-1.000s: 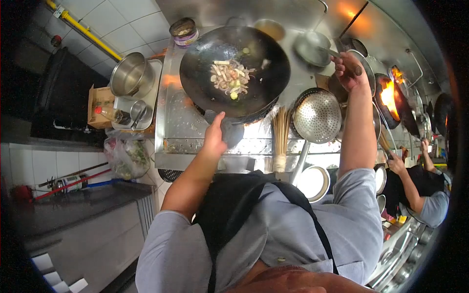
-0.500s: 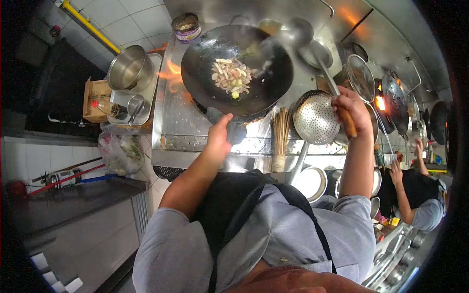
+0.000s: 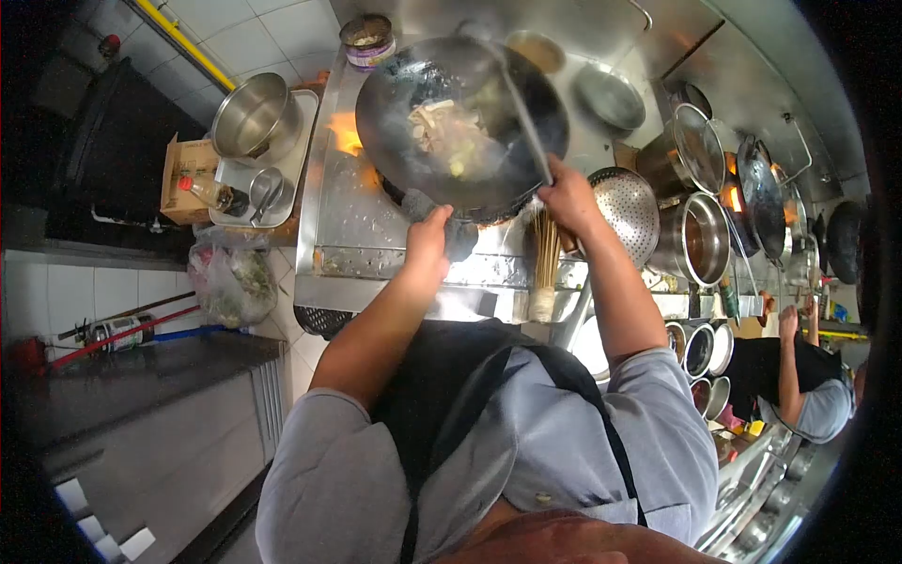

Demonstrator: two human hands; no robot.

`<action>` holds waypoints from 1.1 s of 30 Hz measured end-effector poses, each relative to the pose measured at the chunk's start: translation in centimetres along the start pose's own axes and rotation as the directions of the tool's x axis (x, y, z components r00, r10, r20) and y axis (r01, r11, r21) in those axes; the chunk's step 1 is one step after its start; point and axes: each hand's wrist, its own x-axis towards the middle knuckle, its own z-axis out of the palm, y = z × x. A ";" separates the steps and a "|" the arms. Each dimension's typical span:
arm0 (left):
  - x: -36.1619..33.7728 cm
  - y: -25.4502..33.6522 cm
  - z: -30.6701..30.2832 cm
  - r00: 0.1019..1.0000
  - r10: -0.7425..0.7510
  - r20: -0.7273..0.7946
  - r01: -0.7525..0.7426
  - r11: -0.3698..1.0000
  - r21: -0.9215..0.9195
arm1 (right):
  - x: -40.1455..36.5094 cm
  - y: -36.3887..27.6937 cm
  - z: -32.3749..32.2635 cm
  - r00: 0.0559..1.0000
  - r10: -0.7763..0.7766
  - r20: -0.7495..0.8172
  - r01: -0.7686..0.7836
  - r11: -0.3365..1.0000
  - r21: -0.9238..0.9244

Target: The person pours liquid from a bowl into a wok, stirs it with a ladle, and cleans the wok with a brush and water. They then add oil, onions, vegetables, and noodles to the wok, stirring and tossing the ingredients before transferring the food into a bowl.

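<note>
A dark wok point(image 3: 381, 132) sits on the burner, with flame at its left side. Sliced pale food with some green pieces point(image 3: 449, 139) lies in it, blurred by steam or motion. At the wok's near rim, my left hand point(image 3: 429, 246) is closed on a folded grey cloth point(image 3: 460, 239) pressed against the wok. My right hand point(image 3: 569, 199) grips a long-handled ladle point(image 3: 528, 122) at the wok's right edge. The ladle's shaft reaches over the wok to the far rim; its bowl is hard to make out there.
A bamboo brush point(image 3: 543, 268) and a perforated strainer point(image 3: 631, 221) are right of the wok. Farther right stand metal pots point(image 3: 703, 240). At left, a tray point(image 3: 303, 141) holds a steel pot point(image 3: 252, 117) and a bottle point(image 3: 214, 195). Another person point(image 3: 794, 376) works far right.
My right hand has brought the ladle left and down, from over the strainer to the wok's edge. The food has shifted and blurred. My left hand keeps its hold on the cloth.
</note>
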 end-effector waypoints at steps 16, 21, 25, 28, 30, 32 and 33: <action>2.1 -1.2 -1.2 0.974 0.029 0.225 -0.006 0.995 -0.101 | -11.4 2.6 -4.6 0.992 0.119 0.031 -0.121 0.989 0.081; 2.1 -1.8 -2.7 0.954 0.067 0.293 -0.050 0.997 -0.065 | -8.3 3.2 -6.2 0.973 0.231 0.016 -0.154 0.593 0.790; 1.5 -0.8 -5.7 0.953 0.068 0.296 -0.081 0.996 0.031 | -4.4 6.4 -9.1 0.964 0.265 0.034 -0.142 0.398 0.906; -1.1 -0.6 -8.8 0.942 0.012 0.334 -0.032 0.998 0.054 | 0.0 9.0 -11.6 0.927 0.362 0.100 -0.192 0.229 0.954; -2.2 -1.2 -12.0 0.957 0.066 0.283 -0.072 0.997 0.012 | 4.4 12.5 -12.6 0.949 0.238 0.209 -0.210 -0.020 0.977; -1.9 -3.4 -17.3 0.981 -0.021 0.193 0.027 0.999 -0.028 | 7.5 12.6 -12.6 0.867 0.493 0.069 -0.166 0.156 0.974; -3.2 -3.5 -18.6 0.988 -0.032 0.152 0.040 0.998 -0.051 | 8.5 12.6 -13.0 0.891 0.431 0.140 -0.233 0.171 0.957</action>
